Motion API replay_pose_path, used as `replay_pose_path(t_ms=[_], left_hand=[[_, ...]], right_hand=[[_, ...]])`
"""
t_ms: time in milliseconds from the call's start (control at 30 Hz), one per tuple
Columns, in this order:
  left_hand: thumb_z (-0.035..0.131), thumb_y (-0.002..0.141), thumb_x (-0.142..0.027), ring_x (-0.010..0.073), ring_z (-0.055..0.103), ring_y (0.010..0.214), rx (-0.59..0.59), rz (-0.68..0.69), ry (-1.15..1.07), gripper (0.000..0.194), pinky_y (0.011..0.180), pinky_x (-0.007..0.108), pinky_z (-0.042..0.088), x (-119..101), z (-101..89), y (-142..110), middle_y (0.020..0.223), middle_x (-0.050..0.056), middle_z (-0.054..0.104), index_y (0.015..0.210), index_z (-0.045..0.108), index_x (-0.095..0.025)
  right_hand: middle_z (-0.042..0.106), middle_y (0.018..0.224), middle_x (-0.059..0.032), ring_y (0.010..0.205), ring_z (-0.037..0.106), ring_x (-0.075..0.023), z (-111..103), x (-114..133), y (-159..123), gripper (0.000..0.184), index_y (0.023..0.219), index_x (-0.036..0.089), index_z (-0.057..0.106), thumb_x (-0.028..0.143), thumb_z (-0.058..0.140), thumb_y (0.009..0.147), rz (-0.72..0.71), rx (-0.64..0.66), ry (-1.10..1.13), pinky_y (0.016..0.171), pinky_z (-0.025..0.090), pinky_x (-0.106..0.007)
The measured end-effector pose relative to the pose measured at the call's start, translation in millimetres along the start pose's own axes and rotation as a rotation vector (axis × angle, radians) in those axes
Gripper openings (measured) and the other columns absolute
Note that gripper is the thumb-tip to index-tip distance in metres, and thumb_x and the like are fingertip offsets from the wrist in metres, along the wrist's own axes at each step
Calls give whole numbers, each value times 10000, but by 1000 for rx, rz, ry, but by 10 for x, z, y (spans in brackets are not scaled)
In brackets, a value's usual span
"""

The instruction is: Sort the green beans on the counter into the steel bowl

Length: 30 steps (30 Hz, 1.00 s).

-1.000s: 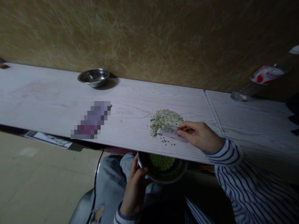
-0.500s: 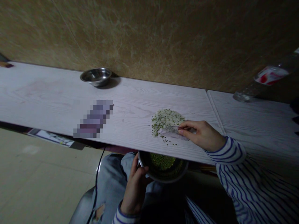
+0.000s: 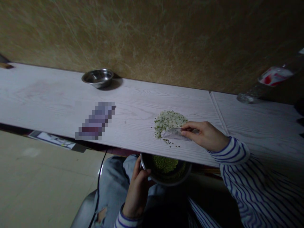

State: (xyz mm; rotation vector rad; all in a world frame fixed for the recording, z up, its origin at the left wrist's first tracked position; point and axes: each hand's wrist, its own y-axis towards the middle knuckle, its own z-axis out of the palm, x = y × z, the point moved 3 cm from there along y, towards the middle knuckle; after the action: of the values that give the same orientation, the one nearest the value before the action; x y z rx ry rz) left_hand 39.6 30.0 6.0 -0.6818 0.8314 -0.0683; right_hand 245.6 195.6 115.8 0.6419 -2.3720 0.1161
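Note:
My right hand (image 3: 205, 136) pinches a clear, half-round plastic piece (image 3: 174, 134) between thumb and fingers. It stands at the near edge of a pile of white rice mixed with green mung beans (image 3: 169, 119) on the table. Several loose mung beans (image 3: 168, 142) lie on the near side of that piece. Below the table edge, my left hand (image 3: 140, 183) grips the left rim of a metal bowl (image 3: 171, 183). Green mung beans (image 3: 165, 164) fill the bottom of this bowl, and the table edge hides its far rim.
A second metal bowl (image 3: 98, 79) sits near the wall at the back left. In front of it lies a blurred-out flat object (image 3: 95, 122). A clear bottle with a red and white label (image 3: 274, 76) stands at the back right. The long white table (image 3: 133, 104) runs along the wall.
The view has shifted slightly. The plastic piece has tilted a little and shifted slightly at the near edge of the pile. My left hand keeps its hold on the bowl.

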Motion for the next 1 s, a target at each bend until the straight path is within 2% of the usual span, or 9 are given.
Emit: replay_pose_path(t_ms=[300,467,767,1000], left_hand=[[740,712,-249,300,653,1044,7,4,1,742,783,387,573,-17,7,-14,1340,71,694,1440,612,-310],[756,695,-254,320,644,1084,-6,11,-1,770,771,390,582,-23,2,-14,1325,91,694,1450,609,-299],[747,703,-242,313,633,1101,-1,14,-6,736,778,389,582,-16,-13,-20,1348,87,678,1427,625,-297],[767,706,-255,319,642,1111,35,2,3,771,796,398,583,-10,-40,-10,1366,79,672,1455,598,-329]], right_hand=[[813,858,-28,799,751,-206,18,0,28,146,932,242,793,277,667,866,-11,46,14,726,570,-318],[810,851,-24,797,749,-209,18,8,39,158,941,248,797,293,661,875,-4,40,6,703,565,-312],[817,891,-25,809,748,-206,40,32,49,164,961,253,800,281,666,872,-22,83,19,759,570,-328],[807,858,-12,770,729,-187,53,159,72,162,947,250,797,255,653,873,-41,146,4,688,534,-294]])
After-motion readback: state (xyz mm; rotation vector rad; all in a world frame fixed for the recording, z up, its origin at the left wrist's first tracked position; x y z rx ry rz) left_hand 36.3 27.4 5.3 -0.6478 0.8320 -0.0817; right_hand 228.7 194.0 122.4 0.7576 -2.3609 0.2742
